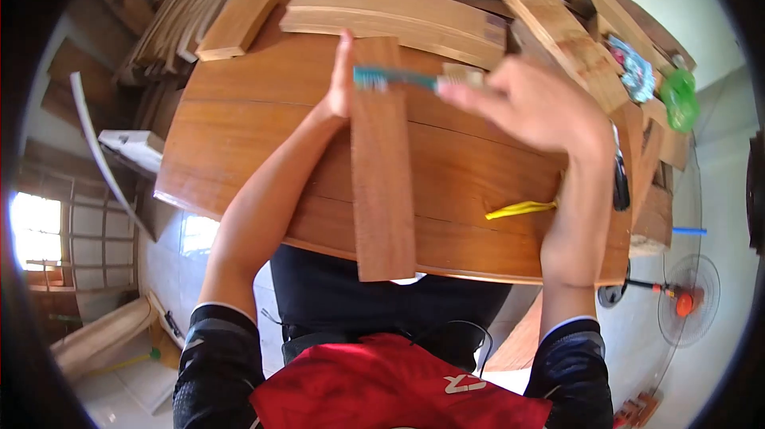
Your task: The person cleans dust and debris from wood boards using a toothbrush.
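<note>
A narrow brown wooden board extends lengthwise toward me, its near end overlapping the table's front edge in this view. Along its left side, near the far end, is my left hand; the thumb points up beside the edge and the other fingers are hidden by the board. My right hand, smeared by motion, grips a slim teal brush. The brush's head, with pale bristles showing below it, lies across the upper part of the board. Both hands are over the polished wooden table.
Stacked planks line the table's far edge, with a wooden block at left. A yellow strip and a black-handled tool lie at right. Beyond are a green plastic bag and a fan.
</note>
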Motion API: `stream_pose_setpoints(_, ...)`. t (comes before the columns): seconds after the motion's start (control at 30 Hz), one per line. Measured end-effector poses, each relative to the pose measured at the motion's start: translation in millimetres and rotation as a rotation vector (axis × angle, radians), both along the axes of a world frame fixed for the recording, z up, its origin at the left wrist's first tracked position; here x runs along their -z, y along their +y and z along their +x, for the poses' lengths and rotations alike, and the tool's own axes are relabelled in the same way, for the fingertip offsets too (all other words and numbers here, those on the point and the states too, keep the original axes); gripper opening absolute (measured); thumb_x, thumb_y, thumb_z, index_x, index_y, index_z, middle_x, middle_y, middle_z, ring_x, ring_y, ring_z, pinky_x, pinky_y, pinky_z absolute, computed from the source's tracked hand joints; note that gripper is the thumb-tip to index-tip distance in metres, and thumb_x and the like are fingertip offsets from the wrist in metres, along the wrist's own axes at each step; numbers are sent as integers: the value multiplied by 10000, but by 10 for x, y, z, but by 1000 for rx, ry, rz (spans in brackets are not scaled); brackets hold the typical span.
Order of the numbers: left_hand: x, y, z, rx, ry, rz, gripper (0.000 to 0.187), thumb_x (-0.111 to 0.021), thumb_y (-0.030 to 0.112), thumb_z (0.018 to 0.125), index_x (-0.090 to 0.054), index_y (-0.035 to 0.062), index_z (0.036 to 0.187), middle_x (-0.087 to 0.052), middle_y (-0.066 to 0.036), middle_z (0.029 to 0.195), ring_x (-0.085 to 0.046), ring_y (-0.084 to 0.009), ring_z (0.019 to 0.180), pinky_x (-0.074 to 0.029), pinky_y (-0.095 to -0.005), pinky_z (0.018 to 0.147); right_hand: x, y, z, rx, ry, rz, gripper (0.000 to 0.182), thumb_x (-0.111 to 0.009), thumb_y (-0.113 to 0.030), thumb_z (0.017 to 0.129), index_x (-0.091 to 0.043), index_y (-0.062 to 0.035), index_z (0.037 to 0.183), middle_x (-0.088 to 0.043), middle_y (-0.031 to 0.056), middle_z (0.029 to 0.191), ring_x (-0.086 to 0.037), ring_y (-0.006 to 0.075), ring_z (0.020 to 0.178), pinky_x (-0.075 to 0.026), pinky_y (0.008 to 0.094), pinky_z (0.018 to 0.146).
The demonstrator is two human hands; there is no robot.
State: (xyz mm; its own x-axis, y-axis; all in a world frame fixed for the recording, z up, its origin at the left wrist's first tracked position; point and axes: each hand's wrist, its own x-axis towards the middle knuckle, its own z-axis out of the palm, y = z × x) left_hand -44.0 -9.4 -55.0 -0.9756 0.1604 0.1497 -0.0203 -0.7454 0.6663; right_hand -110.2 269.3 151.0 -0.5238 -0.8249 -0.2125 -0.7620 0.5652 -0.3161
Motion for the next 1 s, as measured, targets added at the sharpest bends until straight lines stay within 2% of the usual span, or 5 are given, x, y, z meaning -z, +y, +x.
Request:
stream_pose_setpoints(0.1,-142,166,-19,-262,-66,-180,1123,-226,1020,809,-641,12,1082,-688,-241,934,-676,-369,796,-572,-496,729,-156,56,265,-300,-63,79,923,-536,-832,919,-502,-6,510,-372,108,451,-425,259,455,-335,440,503)
stream_pose_setpoints(0.47,-55,155,-62,-391,-77,-369,1156,-156,1043,781,-644,24,1026,-681,-226,882,-680,-353,761,-572,-482,702,119,-205,101,154,136,-149,887,-550,-795,948,-503,-10,538,-334,33,504,-374,165,501,-318,378,512)
stream_pose_setpoints(0.5,-34,154,-85,-405,-85,-369,1179,-159,1048,774,-650,8,1033,-682,-216,874,-682,-344,764,-573,-480,710,180,-209,-2,181,184,-230,945,-530,-855,901,-542,33,576,-451,130,501,-497,316,506,-413,424,545)
stream_pose_setpoints(0.6,326,-38,-239,-435,-109,-369,1213,-161,1051,772,-664,-20,1040,-679,-199,855,-683,-330,770,-572,-473,724,-24,-86,41,6,62,27,951,-526,-849,906,-547,45,580,-467,142,503,-516,338,519,-437,429,567)
stream_pose_setpoints(1.0,-530,279,119,-417,-29,-529,1099,-180,998,843,-661,17,967,-664,-181,819,-673,-315,729,-566,-445,701,23,-4,11,87,77,-58,919,-574,-829,903,-515,26,571,-334,105,507,-384,234,486,-324,430,504)
